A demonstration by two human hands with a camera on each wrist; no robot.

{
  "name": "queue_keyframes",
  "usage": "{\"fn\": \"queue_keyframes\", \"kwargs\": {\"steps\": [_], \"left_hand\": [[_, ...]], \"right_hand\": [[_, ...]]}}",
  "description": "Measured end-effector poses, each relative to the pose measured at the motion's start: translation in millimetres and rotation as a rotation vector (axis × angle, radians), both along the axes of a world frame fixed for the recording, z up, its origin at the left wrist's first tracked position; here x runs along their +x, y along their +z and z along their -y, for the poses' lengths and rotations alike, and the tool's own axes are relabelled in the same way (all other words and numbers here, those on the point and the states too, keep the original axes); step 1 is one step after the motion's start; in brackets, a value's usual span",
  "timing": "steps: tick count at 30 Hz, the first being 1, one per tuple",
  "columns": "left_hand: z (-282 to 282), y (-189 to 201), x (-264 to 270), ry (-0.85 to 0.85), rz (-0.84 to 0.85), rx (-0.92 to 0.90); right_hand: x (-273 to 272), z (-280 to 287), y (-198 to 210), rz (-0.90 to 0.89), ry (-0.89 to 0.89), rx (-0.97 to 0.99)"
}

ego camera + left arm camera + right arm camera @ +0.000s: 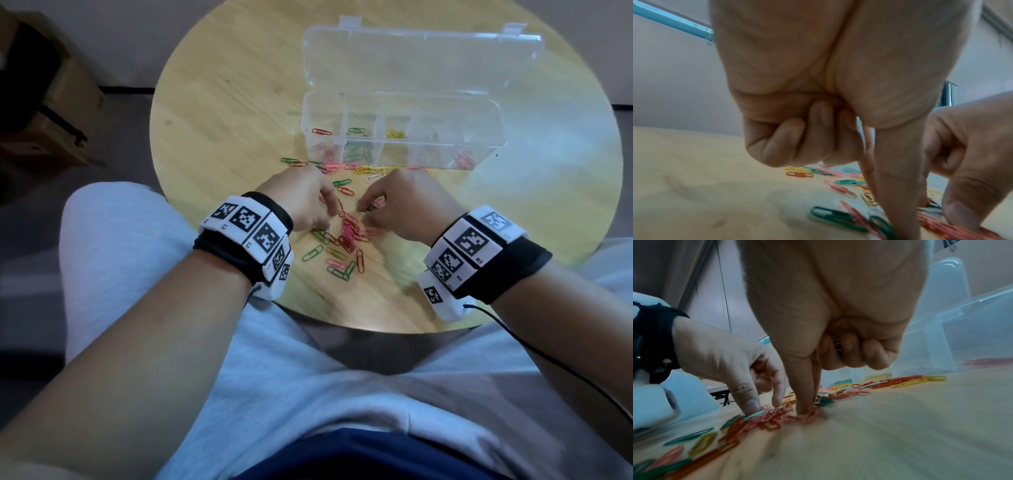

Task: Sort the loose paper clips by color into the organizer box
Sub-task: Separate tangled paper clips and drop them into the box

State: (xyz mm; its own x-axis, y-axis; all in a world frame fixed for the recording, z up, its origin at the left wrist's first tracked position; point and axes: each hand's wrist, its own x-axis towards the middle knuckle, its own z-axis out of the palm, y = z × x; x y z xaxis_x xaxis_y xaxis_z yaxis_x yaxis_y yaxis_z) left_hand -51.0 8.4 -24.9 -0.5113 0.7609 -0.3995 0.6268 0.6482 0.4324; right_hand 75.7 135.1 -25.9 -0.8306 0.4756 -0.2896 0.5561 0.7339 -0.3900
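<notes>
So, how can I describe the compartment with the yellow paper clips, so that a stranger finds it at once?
On the round wooden table stands a clear plastic organizer box with its lid open, beyond the two hands. Count its compartments from the left end: the yellow paper clips lie in the third one. The compartment to its left holds green clips, so colour sets it apart.
</notes>
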Motion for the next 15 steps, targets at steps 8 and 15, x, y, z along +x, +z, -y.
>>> {"fn": "queue_keyframes", "kwargs": {"steps": [8,15], "left_hand": [[-0.2,0.6,-0.9,0.043,-0.076,-0.024],[1.5,3.5,0.4,0.039,-0.1,-0.08]], "right_hand": [[0.8,-3.3,-0.8,-0.039,-0.046,-0.034],[2.8,0.7,-3.2,-0.014,-0.014,0.065]]}}
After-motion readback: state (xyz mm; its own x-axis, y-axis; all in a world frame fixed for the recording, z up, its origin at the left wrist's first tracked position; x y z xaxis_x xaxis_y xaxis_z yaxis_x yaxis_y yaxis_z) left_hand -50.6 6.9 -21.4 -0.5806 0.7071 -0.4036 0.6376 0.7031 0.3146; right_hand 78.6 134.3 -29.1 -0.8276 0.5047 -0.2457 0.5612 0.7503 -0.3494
